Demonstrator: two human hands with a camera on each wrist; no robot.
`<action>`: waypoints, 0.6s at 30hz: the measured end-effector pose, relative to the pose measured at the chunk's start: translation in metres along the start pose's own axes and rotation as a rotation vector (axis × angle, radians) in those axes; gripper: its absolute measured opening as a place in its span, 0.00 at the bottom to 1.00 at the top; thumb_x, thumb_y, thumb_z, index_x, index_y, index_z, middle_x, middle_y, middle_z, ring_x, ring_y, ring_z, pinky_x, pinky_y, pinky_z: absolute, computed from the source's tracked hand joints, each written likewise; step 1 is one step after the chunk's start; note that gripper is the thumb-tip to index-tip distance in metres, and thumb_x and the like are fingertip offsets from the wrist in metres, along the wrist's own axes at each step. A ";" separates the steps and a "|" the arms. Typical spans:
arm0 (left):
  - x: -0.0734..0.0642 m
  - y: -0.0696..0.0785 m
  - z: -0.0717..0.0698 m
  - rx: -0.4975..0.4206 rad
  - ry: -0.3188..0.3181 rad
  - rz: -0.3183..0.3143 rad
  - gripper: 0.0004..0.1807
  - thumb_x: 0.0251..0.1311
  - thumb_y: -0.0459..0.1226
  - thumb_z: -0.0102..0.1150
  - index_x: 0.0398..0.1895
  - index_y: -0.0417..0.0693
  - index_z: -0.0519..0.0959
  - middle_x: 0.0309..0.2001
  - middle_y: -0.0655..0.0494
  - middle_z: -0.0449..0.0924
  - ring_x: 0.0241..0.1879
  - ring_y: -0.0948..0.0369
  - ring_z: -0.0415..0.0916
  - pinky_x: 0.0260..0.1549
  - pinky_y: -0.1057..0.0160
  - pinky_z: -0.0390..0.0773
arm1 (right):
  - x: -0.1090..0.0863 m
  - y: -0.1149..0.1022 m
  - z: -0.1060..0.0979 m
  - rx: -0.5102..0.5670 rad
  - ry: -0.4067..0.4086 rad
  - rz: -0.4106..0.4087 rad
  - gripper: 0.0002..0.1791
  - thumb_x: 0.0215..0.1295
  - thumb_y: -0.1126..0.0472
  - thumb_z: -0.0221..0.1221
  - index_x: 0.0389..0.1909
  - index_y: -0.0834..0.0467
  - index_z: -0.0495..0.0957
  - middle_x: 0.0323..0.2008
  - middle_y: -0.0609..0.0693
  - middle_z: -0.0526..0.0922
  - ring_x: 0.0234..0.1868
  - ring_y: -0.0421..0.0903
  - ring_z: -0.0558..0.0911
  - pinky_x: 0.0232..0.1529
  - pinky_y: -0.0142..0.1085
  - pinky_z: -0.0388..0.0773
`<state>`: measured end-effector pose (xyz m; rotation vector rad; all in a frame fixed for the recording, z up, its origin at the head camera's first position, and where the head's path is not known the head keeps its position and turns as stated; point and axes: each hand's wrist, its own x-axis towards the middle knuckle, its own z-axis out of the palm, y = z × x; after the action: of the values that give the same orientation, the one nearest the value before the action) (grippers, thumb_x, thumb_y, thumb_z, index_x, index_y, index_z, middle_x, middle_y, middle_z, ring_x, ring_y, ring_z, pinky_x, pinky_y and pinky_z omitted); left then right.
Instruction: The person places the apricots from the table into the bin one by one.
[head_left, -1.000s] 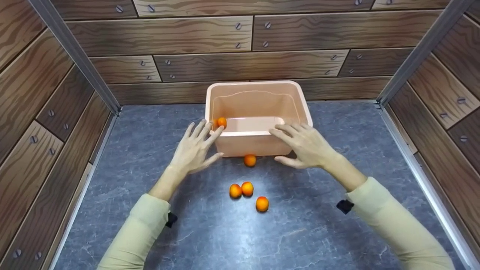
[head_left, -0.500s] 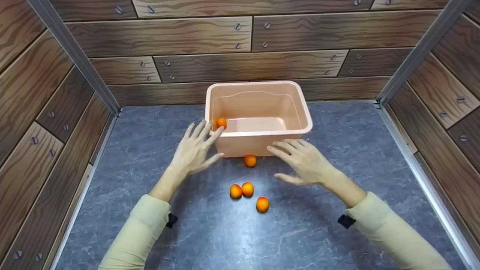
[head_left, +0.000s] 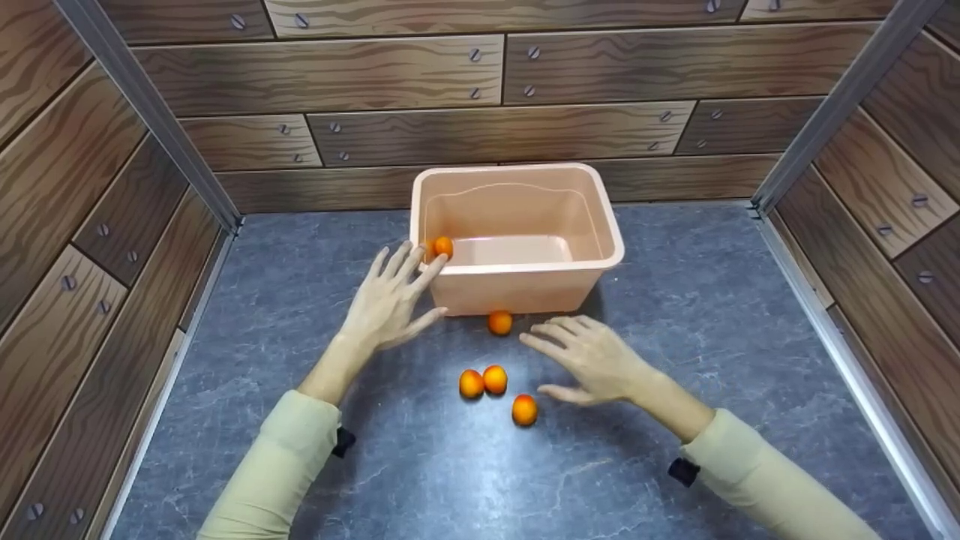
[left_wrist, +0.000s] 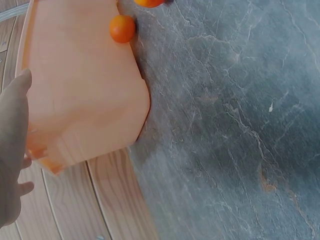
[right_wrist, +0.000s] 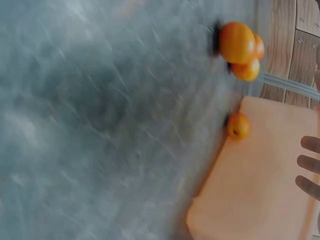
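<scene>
A peach-coloured plastic bin stands near the back wall. One small orange lies inside at its left, partly behind my left fingertips. My left hand has its fingers spread at the bin's near left rim. Another orange sits at the foot of the bin's front wall. Closer to me, two oranges lie side by side, with a single orange to their right. My right hand, fingers extended and thumb apart, hovers right of these fruits and holds nothing.
Wood-patterned panels enclose the back and both sides, with metal strips along the corners. The grey marbled surface stretches around the bin and toward me. A black strap piece hangs under the right cuff.
My right hand has come back from the bin's right front rim, down toward me, to beside the loose oranges. My left hand, the bin and the oranges have stayed in place.
</scene>
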<state>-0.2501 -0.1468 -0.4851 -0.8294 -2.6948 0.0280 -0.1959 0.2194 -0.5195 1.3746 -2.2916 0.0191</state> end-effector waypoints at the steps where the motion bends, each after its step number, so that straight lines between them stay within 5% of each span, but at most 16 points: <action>1: 0.000 0.000 0.000 0.001 0.002 0.002 0.44 0.72 0.67 0.48 0.84 0.61 0.57 0.79 0.42 0.66 0.80 0.41 0.61 0.79 0.36 0.61 | -0.002 -0.003 0.003 0.003 -0.003 -0.002 0.46 0.57 0.31 0.68 0.72 0.51 0.75 0.61 0.53 0.86 0.57 0.53 0.85 0.55 0.48 0.84; 18: 0.000 0.000 0.000 0.002 0.017 0.001 0.42 0.72 0.67 0.48 0.84 0.62 0.59 0.78 0.43 0.67 0.79 0.42 0.62 0.78 0.36 0.63 | -0.021 -0.031 0.036 0.043 -0.087 -0.032 0.42 0.63 0.29 0.64 0.70 0.50 0.76 0.57 0.50 0.87 0.55 0.50 0.85 0.53 0.44 0.85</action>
<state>-0.2496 -0.1466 -0.4852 -0.8267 -2.6778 0.0243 -0.1748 0.2126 -0.5667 1.4604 -2.3528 -0.0019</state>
